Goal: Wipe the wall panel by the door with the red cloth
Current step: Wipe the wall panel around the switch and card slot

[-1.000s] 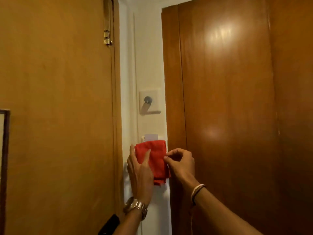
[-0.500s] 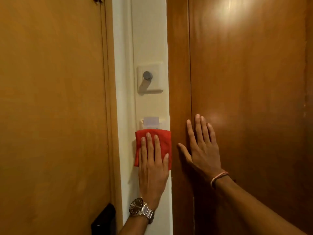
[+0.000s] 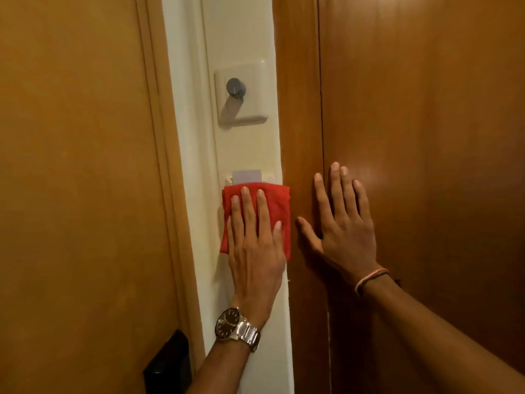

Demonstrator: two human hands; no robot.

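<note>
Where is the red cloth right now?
In the head view, the red cloth lies flat on the white wall strip under the left hand, just below the key card.

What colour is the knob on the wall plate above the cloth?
Grey, on a cream plate; the knob shows clearly in the head view.

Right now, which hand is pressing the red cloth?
The left hand, wearing the silver wristwatch, presses the red cloth. The right hand lies flat on brown wood.
</note>
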